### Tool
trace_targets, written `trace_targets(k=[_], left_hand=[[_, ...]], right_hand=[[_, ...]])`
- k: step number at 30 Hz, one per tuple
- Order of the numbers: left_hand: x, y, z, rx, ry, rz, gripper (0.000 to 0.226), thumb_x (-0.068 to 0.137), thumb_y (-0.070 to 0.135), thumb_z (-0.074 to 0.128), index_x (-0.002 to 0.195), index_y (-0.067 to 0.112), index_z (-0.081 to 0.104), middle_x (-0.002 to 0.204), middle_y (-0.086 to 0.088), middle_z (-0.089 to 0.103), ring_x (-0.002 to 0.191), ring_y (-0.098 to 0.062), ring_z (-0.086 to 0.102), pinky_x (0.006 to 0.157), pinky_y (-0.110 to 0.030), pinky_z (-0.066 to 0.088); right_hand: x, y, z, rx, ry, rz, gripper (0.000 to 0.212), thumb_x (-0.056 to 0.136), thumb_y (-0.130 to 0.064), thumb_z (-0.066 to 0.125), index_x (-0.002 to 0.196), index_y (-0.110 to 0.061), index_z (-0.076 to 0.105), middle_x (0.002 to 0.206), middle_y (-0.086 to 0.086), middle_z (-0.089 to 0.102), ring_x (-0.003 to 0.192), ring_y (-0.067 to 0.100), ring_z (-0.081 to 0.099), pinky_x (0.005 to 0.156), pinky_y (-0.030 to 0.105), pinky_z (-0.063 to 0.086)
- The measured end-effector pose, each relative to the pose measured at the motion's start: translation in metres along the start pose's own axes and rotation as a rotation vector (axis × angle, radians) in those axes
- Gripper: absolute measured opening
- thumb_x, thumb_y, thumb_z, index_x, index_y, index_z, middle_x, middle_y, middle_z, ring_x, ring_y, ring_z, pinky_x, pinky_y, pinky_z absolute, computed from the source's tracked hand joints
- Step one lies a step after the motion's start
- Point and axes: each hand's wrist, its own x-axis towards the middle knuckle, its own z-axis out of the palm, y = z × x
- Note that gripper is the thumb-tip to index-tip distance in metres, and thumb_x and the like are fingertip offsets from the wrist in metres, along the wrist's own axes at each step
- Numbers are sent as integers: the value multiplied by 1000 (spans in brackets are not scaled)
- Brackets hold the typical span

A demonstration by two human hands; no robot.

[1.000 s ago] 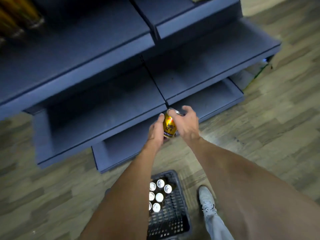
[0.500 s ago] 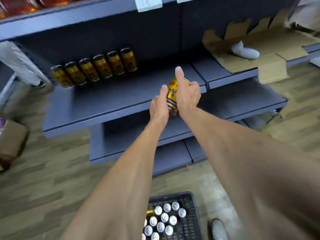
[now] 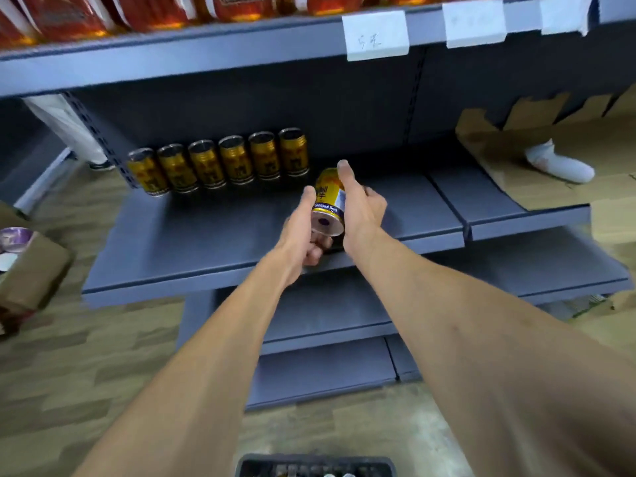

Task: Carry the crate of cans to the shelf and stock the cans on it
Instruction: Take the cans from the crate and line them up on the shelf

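We hold one can (image 3: 328, 204) between both hands at frame centre, tilted with its base toward the camera, above the shelf (image 3: 213, 249). Right hand (image 3: 361, 210) wraps the can's right side, index finger straight along the top, the other fingers curled behind it. Left hand (image 3: 303, 232) presses the can's left side with the thumb; its lower fingers curl under the base.

Row of six cans (image 3: 220, 163) stands upright at the back of the shelf, left of centre, each touching or just beside its neighbour. The held can is just right of the row's last one, nearer the front. Shelf surface in front of the row and right of the held can is bare, up to the seam with the next panel. Front edge runs just below our hands.

Crate (image 3: 315, 468) sits on the floor at bottom centre, only its top rim in frame; contents too blurred to tell. Cardboard (image 3: 537, 166) covers the right panel. A box (image 3: 31, 270) sits at the left edge. Upper shelf carries blurred orange packs (image 3: 155, 12) and a paper tag (image 3: 377, 34).
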Motion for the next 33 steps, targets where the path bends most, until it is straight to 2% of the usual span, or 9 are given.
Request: trace_targets(k=[5, 7, 9, 12, 16, 20, 25, 29, 33], left_hand=[[54, 25, -2, 232, 192, 194, 43, 99, 53, 42, 87, 18, 64, 72, -3, 63, 55, -14, 49, 50, -25, 35], [76, 28, -3, 240, 212, 185, 31, 100, 43, 44, 87, 22, 63, 80, -3, 66, 61, -14, 56, 46, -19, 38], [91, 34, -5, 191, 238, 137, 22, 93, 40, 53, 86, 21, 63, 87, -6, 69, 66, -15, 61, 48, -17, 44], [106, 37, -7, 358, 280, 126, 55, 64, 53, 64, 105, 17, 66, 97, -5, 69, 84, -23, 64, 74, -30, 51], [122, 34, -9, 548, 378, 280, 27, 83, 38, 69, 104, 20, 70, 97, 0, 68, 89, -18, 61, 76, -30, 49], [142, 35, -11, 515, 424, 328, 34, 80, 32, 77, 111, 23, 69, 110, 1, 71, 102, -16, 64, 82, -26, 49], [165, 34, -19, 700, 538, 369, 32, 87, 15, 64, 119, 17, 64, 120, -6, 67, 114, -24, 60, 81, -21, 39], [179, 33, -21, 711, 557, 408, 38, 85, 27, 70, 122, 20, 61, 121, -2, 66, 114, -21, 60, 88, -26, 48], [183, 26, -26, 666, 611, 428, 53, 77, 37, 74, 125, 22, 57, 119, 0, 67, 112, -21, 62, 82, -24, 47]], right_hand=[[61, -19, 23, -39, -52, -40, 31, 69, -41, 76, 83, -14, 71, 84, 10, 73, 78, 26, 72, 78, 48, 61], [82, -18, 32, -103, -61, -82, 24, 66, -40, 71, 70, -16, 71, 76, 4, 73, 79, 26, 70, 85, 50, 58], [95, -17, 42, -198, -91, -133, 25, 62, -41, 63, 69, -18, 71, 85, 4, 75, 91, 28, 70, 92, 49, 54], [112, -17, 56, -237, -113, -159, 41, 59, -43, 61, 88, -16, 73, 99, 6, 74, 100, 27, 68, 96, 46, 53], [130, -13, 66, -239, -150, -161, 53, 57, -45, 68, 102, -19, 73, 101, 3, 74, 98, 23, 68, 95, 47, 53], [147, -12, 77, -317, -174, -213, 65, 51, -50, 70, 108, -18, 73, 104, 3, 73, 100, 23, 68, 94, 45, 54], [129, -12, 80, -465, -268, -291, 46, 75, -44, 65, 115, -23, 72, 110, 1, 72, 106, 18, 64, 99, 40, 50], [135, -3, 84, -441, -256, -324, 62, 76, -44, 54, 135, -27, 59, 129, 4, 63, 121, 21, 57, 107, 39, 44], [136, 1, 83, -459, -272, -320, 54, 81, -35, 54, 130, -16, 60, 120, 4, 67, 115, 22, 60, 100, 35, 47]])
